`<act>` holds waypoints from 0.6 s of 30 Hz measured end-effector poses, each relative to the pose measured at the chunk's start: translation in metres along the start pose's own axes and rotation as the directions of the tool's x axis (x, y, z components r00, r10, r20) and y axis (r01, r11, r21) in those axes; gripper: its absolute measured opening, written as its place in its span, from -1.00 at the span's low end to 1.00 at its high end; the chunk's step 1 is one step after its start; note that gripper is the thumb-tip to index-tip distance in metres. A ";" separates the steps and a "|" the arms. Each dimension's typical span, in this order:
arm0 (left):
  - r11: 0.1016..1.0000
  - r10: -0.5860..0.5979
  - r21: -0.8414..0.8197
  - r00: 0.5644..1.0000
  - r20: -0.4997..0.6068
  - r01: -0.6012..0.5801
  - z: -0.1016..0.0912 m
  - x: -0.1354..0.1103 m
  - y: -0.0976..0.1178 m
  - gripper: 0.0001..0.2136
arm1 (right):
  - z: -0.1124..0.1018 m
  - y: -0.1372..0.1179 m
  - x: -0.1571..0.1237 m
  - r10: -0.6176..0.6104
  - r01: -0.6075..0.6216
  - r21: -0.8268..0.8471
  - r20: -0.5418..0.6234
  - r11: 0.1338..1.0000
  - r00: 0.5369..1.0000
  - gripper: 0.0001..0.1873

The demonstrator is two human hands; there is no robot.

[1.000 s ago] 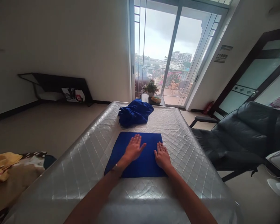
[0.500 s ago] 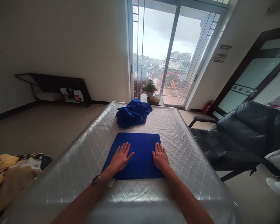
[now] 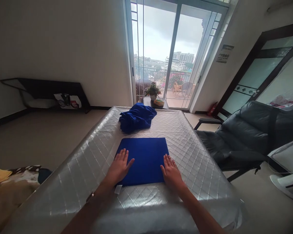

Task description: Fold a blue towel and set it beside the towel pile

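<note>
Near the foot of the quilted silver mattress (image 3: 83, 169), a flat blue cloth (image 3: 143, 156) lies squared up, its smooth, soft-looking nap contrasting with the cover's glossy diamond stitching. From the head view, both hands are open, palms down, gripping nothing. The left hand (image 3: 119, 168) has slid from the cloth's middle to its near left corner, while the right hand (image 3: 171, 174) rests on its right edge. A white tag (image 3: 118, 189) now shows at the near edge. Farther up the mattress sits a crumpled blue cloth (image 3: 136, 118). A black leather armchair (image 3: 244, 130) stands right of the mattress, and a glass balcony door (image 3: 156, 39) lies ahead.
</note>
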State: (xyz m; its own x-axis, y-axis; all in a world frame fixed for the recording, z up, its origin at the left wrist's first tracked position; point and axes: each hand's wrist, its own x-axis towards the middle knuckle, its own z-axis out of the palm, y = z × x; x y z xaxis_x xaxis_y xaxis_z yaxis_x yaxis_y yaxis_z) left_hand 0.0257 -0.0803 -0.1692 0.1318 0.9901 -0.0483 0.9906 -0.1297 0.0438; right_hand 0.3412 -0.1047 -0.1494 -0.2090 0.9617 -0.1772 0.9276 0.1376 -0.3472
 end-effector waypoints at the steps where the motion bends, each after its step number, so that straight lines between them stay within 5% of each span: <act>1: 0.999 0.042 -0.024 0.999 0.010 -0.042 -0.003 0.001 0.016 -0.18 | 0.002 0.000 -0.009 0.012 -0.012 0.004 0.019 1.000 1.000 -0.35; 7: 0.879 0.445 -0.199 0.895 0.018 -0.433 -0.008 0.005 0.141 -0.32 | 0.014 0.006 -0.029 0.035 -0.033 -0.038 0.066 0.999 0.997 -0.35; 10: 0.830 0.518 -0.231 0.855 -0.017 -0.508 0.001 0.006 0.171 -0.34 | 0.016 0.008 -0.028 0.028 -0.024 -0.054 0.077 0.998 0.997 -0.38; 14: 0.847 0.497 -0.216 0.868 0.001 -0.485 0.012 0.000 0.154 -0.35 | 0.017 0.009 -0.028 0.017 -0.016 -0.030 0.041 0.999 0.999 -0.36; 18: 0.924 0.363 -0.157 0.930 0.066 -0.349 0.014 -0.015 0.092 -0.36 | 0.017 0.010 -0.029 0.031 -0.031 -0.001 0.033 1.000 0.999 -0.34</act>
State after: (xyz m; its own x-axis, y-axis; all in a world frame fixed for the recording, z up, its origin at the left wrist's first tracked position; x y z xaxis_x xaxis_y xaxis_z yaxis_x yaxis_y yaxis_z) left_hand 0.1155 -0.1083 -0.1784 0.4842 0.8698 -0.0949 0.8633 -0.4572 0.2138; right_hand 0.3508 -0.1351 -0.1637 -0.1901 0.9571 -0.2186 0.9342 0.1079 -0.3401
